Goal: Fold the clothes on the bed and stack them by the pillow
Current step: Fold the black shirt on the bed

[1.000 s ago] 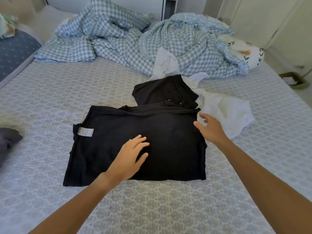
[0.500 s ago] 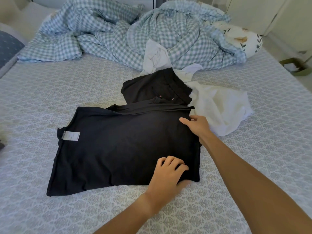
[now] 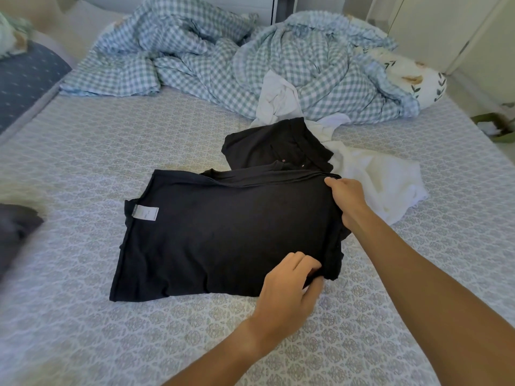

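Observation:
A half-folded black shirt (image 3: 223, 232) with a white label lies flat in the middle of the bed (image 3: 111, 344). My left hand (image 3: 289, 288) pinches its near right corner. My right hand (image 3: 348, 199) grips its far right corner, fingers curled round the edge. Behind the shirt lies another black garment (image 3: 273, 146), and to its right a crumpled white garment (image 3: 381, 179). A floral pillow (image 3: 412, 76) sits at the far right of the bed, partly under the duvet.
A blue checked duvet (image 3: 223, 59) is bunched across the far side of the bed. A dark grey cloth (image 3: 14, 227) lies at the left edge. A blue cushioned surface (image 3: 25, 76) adjoins the bed at far left.
My left hand slid from the middle of the shirt to its near right corner and took hold. My right hand closed on the far right corner.

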